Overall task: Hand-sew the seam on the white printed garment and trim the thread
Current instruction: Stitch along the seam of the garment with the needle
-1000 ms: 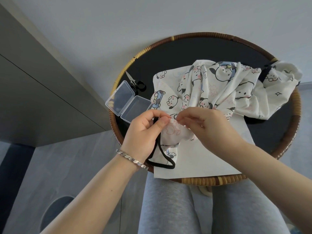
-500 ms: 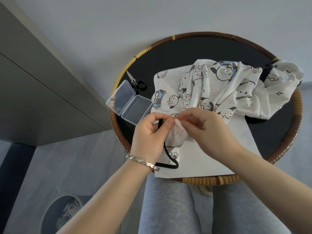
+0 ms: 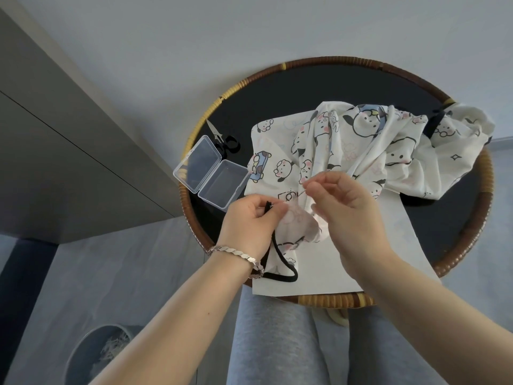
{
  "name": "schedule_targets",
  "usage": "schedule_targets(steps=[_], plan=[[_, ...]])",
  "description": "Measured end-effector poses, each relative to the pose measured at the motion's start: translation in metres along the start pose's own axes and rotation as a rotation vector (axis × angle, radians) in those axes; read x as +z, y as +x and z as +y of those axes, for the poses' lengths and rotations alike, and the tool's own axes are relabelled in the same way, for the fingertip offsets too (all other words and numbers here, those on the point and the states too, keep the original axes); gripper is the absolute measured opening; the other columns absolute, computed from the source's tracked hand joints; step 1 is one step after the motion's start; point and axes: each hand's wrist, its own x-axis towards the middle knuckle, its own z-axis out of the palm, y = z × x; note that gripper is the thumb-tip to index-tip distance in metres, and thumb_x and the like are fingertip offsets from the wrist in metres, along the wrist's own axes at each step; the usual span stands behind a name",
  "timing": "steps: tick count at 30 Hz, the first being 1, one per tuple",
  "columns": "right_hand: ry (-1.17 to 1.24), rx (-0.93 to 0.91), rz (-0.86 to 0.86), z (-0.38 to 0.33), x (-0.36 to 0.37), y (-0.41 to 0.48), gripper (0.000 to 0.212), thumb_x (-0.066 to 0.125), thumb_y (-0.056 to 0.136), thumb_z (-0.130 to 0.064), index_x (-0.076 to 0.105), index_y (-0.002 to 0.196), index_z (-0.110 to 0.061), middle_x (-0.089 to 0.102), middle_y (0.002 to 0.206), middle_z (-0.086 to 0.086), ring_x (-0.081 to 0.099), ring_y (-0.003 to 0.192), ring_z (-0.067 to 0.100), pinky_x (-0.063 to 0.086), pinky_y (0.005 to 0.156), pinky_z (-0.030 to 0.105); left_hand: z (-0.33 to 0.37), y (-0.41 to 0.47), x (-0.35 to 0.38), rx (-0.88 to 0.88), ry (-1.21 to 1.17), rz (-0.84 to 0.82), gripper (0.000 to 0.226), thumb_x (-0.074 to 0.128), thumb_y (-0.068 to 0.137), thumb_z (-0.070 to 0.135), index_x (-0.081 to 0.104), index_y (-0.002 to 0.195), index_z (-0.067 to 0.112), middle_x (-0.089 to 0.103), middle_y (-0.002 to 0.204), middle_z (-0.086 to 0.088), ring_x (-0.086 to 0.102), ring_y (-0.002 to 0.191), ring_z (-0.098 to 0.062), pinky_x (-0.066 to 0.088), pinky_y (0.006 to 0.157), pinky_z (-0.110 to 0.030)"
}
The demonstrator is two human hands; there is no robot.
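The white printed garment [image 3: 361,151] lies bunched on a round table, its near edge lifted toward me. My left hand [image 3: 249,226] pinches that near fold together with a black strap [image 3: 280,270] that loops down from it. My right hand [image 3: 344,207] is raised just right of the fold, thumb and forefinger pinched on a thin needle [image 3: 301,194] pointing toward the fabric. The thread itself is too fine to make out. Small scissors [image 3: 222,137] lie at the table's left, apart from both hands.
The round dark table [image 3: 305,87] has a woven rattan rim. An open clear plastic box [image 3: 211,173] sits left of the garment. A white sheet [image 3: 361,262] lies under my hands. A bin [image 3: 97,354] stands on the floor at lower left. My grey-clad legs are below.
My right hand has lifted up and to the right away from the fold, drawing the needle out. My left hand keeps its pinch on the fold and strap.
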Motion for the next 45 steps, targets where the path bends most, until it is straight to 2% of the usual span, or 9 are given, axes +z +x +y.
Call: schedule_targets(steps=[4, 7, 9, 13, 16, 19, 22, 28, 45], plan=[[0.110, -0.066, -0.004, -0.004, 0.000, 0.000, 0.020, 0.045, 0.094, -0.012, 0.051, 0.080, -0.025, 0.069, 0.068, -0.005, 0.067, 0.082, 0.009, 0.046, 0.090, 0.028, -0.001, 0.000, -0.001, -0.040, 0.017, 0.021, 0.015, 0.061, 0.085, 0.018, 0.061, 0.072, 0.024, 0.067, 0.081, 0.003, 0.063, 0.080, -0.014, 0.048, 0.073, -0.021], [-0.010, -0.178, -0.081, -0.004, -0.006, 0.001, 0.021, 0.041, 0.096, -0.008, 0.053, 0.087, -0.024, 0.053, 0.057, -0.002, 0.060, 0.055, 0.013, 0.055, 0.076, 0.031, -0.002, 0.000, -0.001, -0.072, -0.032, 0.081, 0.014, 0.058, 0.085, 0.017, 0.062, 0.072, 0.019, 0.059, 0.070, 0.003, 0.051, 0.064, -0.009, 0.041, 0.053, -0.009], [-0.187, -0.249, -0.051, -0.001, -0.013, 0.002, 0.024, 0.041, 0.096, -0.011, 0.055, 0.090, -0.030, 0.043, 0.058, 0.002, 0.047, 0.049, 0.012, 0.050, 0.058, 0.021, -0.002, 0.002, -0.003, -0.080, -0.046, 0.111, 0.017, 0.054, 0.086, 0.017, 0.060, 0.071, 0.017, 0.055, 0.061, 0.006, 0.046, 0.054, -0.002, 0.034, 0.043, -0.006], [-0.457, -0.298, 0.037, -0.006, -0.027, 0.008, 0.020, 0.042, 0.096, -0.016, 0.059, 0.099, -0.027, 0.039, 0.054, -0.005, 0.032, 0.042, 0.007, 0.024, 0.041, 0.012, -0.002, 0.004, -0.008, -0.039, -0.039, 0.137, 0.020, 0.053, 0.086, 0.015, 0.060, 0.068, 0.017, 0.057, 0.054, 0.014, 0.047, 0.050, 0.004, 0.038, 0.049, -0.008], [-0.442, -0.211, 0.055, -0.010, -0.029, 0.011, 0.019, 0.045, 0.095, -0.016, 0.062, 0.099, -0.024, 0.050, 0.064, -0.003, 0.037, 0.044, 0.004, 0.028, 0.041, 0.011, -0.001, 0.002, -0.007, -0.015, -0.038, 0.124, 0.012, 0.057, 0.086, 0.018, 0.062, 0.075, 0.016, 0.059, 0.067, 0.008, 0.049, 0.057, 0.000, 0.038, 0.049, -0.003], [-0.432, -0.156, -0.070, -0.011, -0.021, 0.004, 0.021, 0.050, 0.092, -0.014, 0.064, 0.088, -0.029, 0.057, 0.065, -0.005, 0.051, 0.046, 0.008, 0.040, 0.049, 0.016, 0.001, 0.000, -0.007, 0.017, -0.048, 0.129, 0.009, 0.060, 0.084, 0.019, 0.063, 0.077, 0.017, 0.060, 0.069, 0.006, 0.053, 0.060, 0.003, 0.040, 0.053, -0.003], [-0.320, -0.068, -0.195, -0.014, -0.011, -0.008, 0.020, 0.054, 0.090, -0.011, 0.065, 0.083, -0.027, 0.061, 0.060, -0.002, 0.061, 0.046, 0.012, 0.049, 0.051, 0.025, 0.002, -0.002, -0.008, 0.032, -0.098, 0.130, 0.008, 0.063, 0.082, 0.019, 0.064, 0.074, 0.020, 0.064, 0.070, 0.004, 0.057, 0.067, -0.005, 0.046, 0.063, -0.011], [-0.345, -0.005, -0.260, -0.008, -0.005, -0.020, 0.010, 0.059, 0.087, -0.023, 0.063, 0.080, -0.030, 0.067, 0.056, 0.001, 0.061, 0.048, 0.010, 0.046, 0.052, 0.019, 0.000, -0.005, -0.007, -0.022, -0.262, 0.087, 0.012, 0.065, 0.081, 0.021, 0.069, 0.070, 0.022, 0.072, 0.078, 0.000, 0.067, 0.088, -0.019, 0.049, 0.092, -0.044], [-0.485, -0.059, -0.240, -0.010, -0.004, -0.021, 0.017, 0.059, 0.086, -0.024, 0.063, 0.075, -0.036, 0.068, 0.055, -0.005, 0.060, 0.049, 0.004, 0.038, 0.047, 0.009, 0.000, -0.004, -0.007, -0.040, -0.325, 0.081, 0.014, 0.067, 0.080, 0.022, 0.070, 0.067, 0.027, 0.070, 0.077, -0.010, 0.065, 0.083, -0.034, 0.049, 0.085, -0.059]])
